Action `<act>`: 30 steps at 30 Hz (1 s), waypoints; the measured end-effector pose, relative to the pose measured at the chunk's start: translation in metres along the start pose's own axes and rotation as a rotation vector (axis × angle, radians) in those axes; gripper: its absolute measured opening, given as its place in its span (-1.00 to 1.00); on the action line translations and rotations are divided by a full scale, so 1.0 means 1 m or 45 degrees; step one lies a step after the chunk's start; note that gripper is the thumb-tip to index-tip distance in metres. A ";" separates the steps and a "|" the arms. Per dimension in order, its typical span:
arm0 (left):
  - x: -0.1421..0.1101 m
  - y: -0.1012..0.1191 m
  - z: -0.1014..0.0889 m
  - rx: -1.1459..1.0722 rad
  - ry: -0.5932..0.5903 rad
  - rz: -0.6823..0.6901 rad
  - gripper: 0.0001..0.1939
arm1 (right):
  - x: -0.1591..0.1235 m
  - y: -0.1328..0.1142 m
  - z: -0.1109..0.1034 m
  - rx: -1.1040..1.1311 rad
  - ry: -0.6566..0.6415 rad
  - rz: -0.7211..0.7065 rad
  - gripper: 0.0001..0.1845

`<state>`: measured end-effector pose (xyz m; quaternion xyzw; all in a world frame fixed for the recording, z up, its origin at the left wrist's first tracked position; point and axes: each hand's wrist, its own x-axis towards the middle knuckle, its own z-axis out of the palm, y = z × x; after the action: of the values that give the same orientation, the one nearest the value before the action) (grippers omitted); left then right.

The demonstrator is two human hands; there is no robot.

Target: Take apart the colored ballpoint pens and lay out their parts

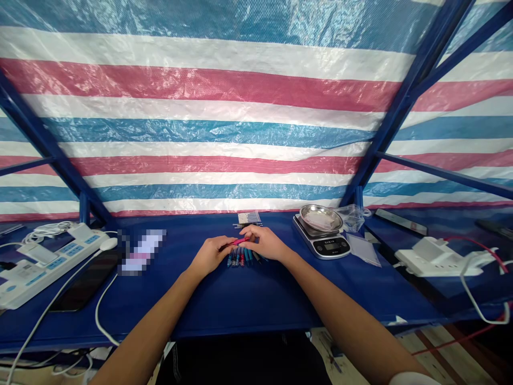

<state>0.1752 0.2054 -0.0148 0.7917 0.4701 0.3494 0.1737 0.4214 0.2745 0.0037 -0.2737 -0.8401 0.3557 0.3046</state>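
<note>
The blue tabletop (pixel 224 315) looks smooth, so pens placed loosely on it could roll or scatter if a wrist or knuckle nudges them. The digital scale (pixel 331 248) lies to the right; a swing of the right forearm might jolt it and spill its load. That load is a round metal dish (pixel 306 216) holding something pale, perhaps a thin film or small parts (too washed out to tell). A crumpled clear bag (pixel 352 217) sits just beyond, its contents unclear, and a small packet (pixel 249 217) at the far middle has pale bits in it.

The left hand (pixel 210 255) and right hand (pixel 267 243) meet near the middle, fingers closed around a slim pink piece (pixel 240 241), one hand at each end. It is above the row of pens (pixel 242 258); an uneven pinch could let it slip onto them.
</note>
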 end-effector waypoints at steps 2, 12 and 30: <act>0.000 0.000 0.000 -0.007 0.003 -0.003 -0.69 | 0.000 0.001 0.000 0.012 -0.001 -0.039 -0.75; 0.000 0.002 -0.001 0.010 -0.012 -0.006 -0.70 | 0.000 0.000 -0.003 -0.013 -0.020 -0.026 -0.71; 0.000 -0.002 -0.005 0.020 0.150 0.008 -0.69 | 0.001 -0.006 -0.004 0.014 0.056 0.079 -0.58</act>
<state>0.1703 0.2061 -0.0125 0.7725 0.4797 0.3923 0.1385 0.4218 0.2736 0.0109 -0.3058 -0.8223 0.3635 0.3134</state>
